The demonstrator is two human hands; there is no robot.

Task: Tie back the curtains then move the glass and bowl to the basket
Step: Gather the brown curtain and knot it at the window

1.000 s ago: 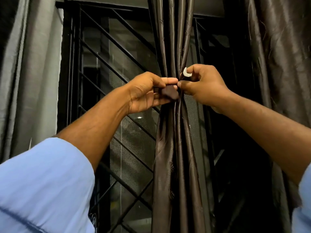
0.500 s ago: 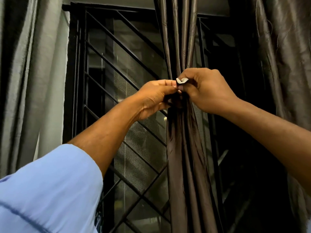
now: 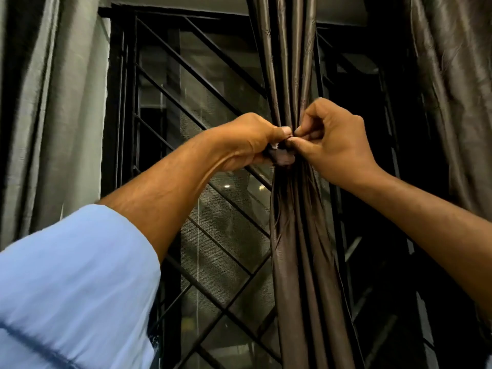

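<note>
Glossy, pleated brown curtain (image 3: 292, 235), cinched between 2 hands (image 3: 287, 142).

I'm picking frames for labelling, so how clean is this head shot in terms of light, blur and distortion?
Head view: dim overall, the window grille nearly black; sheen streaks on the gathered brown curtain; blue sleeve soft and motion-smeared; left hand and right hand fairly sharp; wide-angle lens bows the grey curtain at the edge.
</note>
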